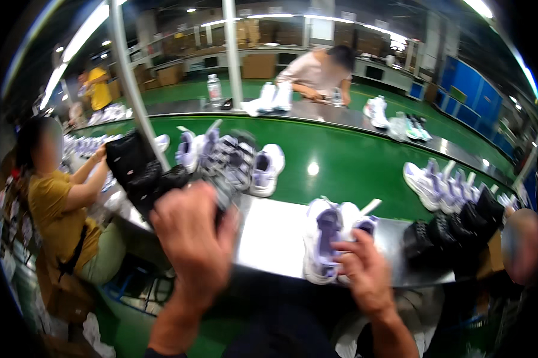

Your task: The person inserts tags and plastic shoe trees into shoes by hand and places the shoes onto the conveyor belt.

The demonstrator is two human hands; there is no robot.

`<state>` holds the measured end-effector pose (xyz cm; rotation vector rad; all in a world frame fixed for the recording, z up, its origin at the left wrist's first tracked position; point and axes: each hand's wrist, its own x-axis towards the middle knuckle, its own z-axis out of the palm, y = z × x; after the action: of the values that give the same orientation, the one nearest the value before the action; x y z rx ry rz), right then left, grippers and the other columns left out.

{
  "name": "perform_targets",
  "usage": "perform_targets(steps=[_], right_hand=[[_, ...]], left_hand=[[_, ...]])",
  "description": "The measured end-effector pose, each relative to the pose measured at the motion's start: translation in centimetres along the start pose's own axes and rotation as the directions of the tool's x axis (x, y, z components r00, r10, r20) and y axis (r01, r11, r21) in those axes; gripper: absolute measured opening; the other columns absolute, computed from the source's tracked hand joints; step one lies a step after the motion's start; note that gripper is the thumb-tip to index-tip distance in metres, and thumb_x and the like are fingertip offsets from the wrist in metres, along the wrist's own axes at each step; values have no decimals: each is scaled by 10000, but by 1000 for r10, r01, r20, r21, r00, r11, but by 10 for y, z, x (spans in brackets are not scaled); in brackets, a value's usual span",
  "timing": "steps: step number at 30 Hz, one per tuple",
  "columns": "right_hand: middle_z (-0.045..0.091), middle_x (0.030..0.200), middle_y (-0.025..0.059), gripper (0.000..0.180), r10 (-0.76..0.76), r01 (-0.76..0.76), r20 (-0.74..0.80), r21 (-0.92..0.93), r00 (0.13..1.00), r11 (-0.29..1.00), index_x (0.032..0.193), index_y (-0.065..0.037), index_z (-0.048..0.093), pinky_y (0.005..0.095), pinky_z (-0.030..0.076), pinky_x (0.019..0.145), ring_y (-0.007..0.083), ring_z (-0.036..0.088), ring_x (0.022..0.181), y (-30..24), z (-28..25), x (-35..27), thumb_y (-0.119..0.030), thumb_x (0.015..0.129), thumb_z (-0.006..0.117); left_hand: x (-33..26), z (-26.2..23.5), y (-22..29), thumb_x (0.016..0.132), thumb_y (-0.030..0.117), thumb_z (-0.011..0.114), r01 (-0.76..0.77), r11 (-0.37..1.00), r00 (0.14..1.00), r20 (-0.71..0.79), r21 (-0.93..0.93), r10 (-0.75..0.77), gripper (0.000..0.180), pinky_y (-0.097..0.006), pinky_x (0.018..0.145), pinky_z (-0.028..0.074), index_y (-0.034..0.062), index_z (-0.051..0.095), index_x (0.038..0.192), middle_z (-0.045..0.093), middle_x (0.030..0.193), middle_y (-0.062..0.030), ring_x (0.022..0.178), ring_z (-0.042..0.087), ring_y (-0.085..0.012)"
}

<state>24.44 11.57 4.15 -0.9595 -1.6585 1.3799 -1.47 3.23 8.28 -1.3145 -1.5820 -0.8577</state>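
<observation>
My left hand, smeared by motion, is curled at the near end of a black-and-white patterned shoe. The fingers seem closed on its dark, blurred end. A matching shoe stands beside it on the green belt. My right hand is over a white-and-lavender sneaker at the bench edge. Its fingers are loosely bent and apart, with the tips over the shoe's opening. I cannot tell if they touch it. Partly behind that hand is the second sneaker of the pair.
The green conveyor belt carries more white-and-lavender sneakers. Black shoes stand at the right, and others at the left. A person in a mustard shirt works at the left. Another person leans over the far bench.
</observation>
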Motion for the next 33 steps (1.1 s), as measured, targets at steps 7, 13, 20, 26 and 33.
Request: perform_targets(steps=[7, 13, 20, 26, 33], right_hand=[[661, 1091, 38, 406, 285, -432, 345, 504, 894, 748, 1269, -18, 559, 287, 508, 897, 118, 612, 986, 5, 10, -22, -256, 972, 701], [682, 884, 125, 540, 134, -42, 297, -297, 945, 954, 1219, 13, 610, 353, 518, 749, 212, 678, 832, 3, -17, -21, -429, 931, 723], [653, 716, 222, 537, -149, 214, 155, -701, 977, 680, 899, 2, 581, 502, 523, 604, 451, 659, 663, -16, -24, -23, -508, 876, 745], [657, 708, 283, 490, 94, 95, 181, -813, 979, 575, 780, 49, 667, 527, 536, 683, 482, 665, 707, -11, -53, 31, -431, 878, 680], [720, 830, 244, 364, 132, 107, 159, -935, 978, 337, 863, 29, 715, 492, 583, 726, 405, 724, 781, 17, -15, 75, -328, 876, 646]], left_hand=[[-56, -21, 75, 777, 251, 850, 138, 474, 947, 256, -870, 195, 442, -407, 903, 506, 69, 691, 1147, 654, 1094, -102, 1019, 607, -264], [-29, 43, 88, 855, 89, 729, 855, -93, 519, 844, -510, 135, 288, -222, 774, 482, 20, 673, 1129, 653, 994, -18, 853, 584, -69], [-45, 82, 100, 913, 113, 700, 774, -33, 616, 764, -633, -192, 208, -250, 795, 504, -5, 666, 1081, 691, 995, -35, 863, 614, -93], [-50, 148, 87, 884, 249, 731, 370, 830, 889, 417, -417, -187, 331, -449, 870, 513, -20, 692, 1074, 675, 978, -200, 975, 625, -381], [-38, 152, 109, 892, 146, 659, 381, 602, 747, 617, -701, 246, 188, -519, 819, 483, -33, 681, 840, 666, 840, -254, 861, 629, -441]])
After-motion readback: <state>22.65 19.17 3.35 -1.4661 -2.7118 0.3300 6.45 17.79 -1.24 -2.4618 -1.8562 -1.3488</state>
